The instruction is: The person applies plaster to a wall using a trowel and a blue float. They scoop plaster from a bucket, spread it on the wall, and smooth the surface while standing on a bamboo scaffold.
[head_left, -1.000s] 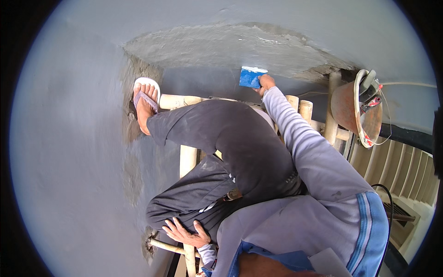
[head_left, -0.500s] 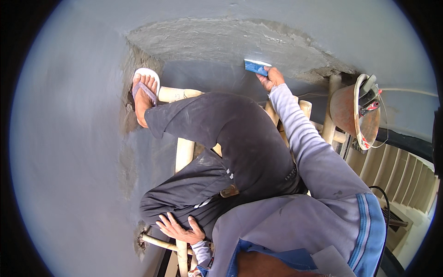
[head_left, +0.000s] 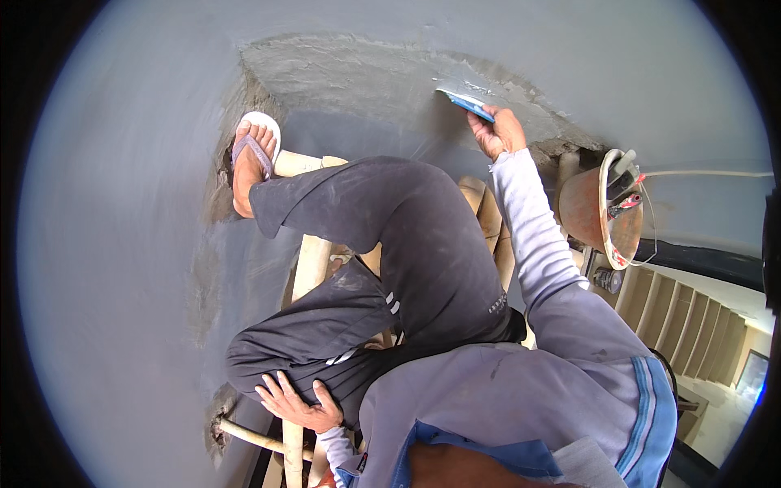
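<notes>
Grey plaster wall [head_left: 122, 268] fills most of the view, with a rougher wet patch [head_left: 366, 77] near its upper edge. Bamboo scaffold poles [head_left: 305, 268] carry the person, whose dark-trousered leg [head_left: 407, 244] is bent across them, a sandalled foot [head_left: 250, 159] braced against the wall. An orange bucket [head_left: 594, 213] hangs at the right edge of the scaffold, tools poking out of it; no labels or signs show. The right hand [head_left: 498, 130] is closed around a blue-handled trowel [head_left: 464, 102], whose blade lies flat on the wet patch, long axis running up-left from the fingers. The left hand [head_left: 294, 403] rests spread on the lower knee, well apart from the trowel.
</notes>
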The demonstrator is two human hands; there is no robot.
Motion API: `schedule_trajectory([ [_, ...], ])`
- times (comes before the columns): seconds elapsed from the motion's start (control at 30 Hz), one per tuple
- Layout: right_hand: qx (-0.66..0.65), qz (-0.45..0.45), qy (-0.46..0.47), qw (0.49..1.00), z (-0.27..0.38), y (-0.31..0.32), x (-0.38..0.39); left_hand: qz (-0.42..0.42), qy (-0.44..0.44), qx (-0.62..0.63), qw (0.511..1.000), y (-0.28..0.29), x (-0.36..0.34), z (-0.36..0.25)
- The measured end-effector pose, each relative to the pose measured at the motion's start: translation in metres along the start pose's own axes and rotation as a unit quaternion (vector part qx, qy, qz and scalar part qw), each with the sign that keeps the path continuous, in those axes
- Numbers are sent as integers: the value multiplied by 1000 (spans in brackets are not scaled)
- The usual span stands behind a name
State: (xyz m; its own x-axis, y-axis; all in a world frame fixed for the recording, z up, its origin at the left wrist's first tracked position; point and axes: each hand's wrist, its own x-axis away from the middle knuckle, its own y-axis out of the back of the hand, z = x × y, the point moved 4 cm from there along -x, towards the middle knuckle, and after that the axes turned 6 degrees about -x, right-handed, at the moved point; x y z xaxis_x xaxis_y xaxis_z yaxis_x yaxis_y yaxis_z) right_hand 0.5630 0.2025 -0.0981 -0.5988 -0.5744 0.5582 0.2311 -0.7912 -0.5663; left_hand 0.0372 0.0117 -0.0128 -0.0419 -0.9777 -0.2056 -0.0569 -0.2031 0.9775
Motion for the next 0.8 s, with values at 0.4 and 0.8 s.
schedule_trajectory([
  [0.4,100,139,39,985,64,-11,138,-14,21,18,1000,0,7,5],
  [0.8,79,-65,-97,990,-6,139,-1,-14,5,-4,1000,1,5,-1],
])
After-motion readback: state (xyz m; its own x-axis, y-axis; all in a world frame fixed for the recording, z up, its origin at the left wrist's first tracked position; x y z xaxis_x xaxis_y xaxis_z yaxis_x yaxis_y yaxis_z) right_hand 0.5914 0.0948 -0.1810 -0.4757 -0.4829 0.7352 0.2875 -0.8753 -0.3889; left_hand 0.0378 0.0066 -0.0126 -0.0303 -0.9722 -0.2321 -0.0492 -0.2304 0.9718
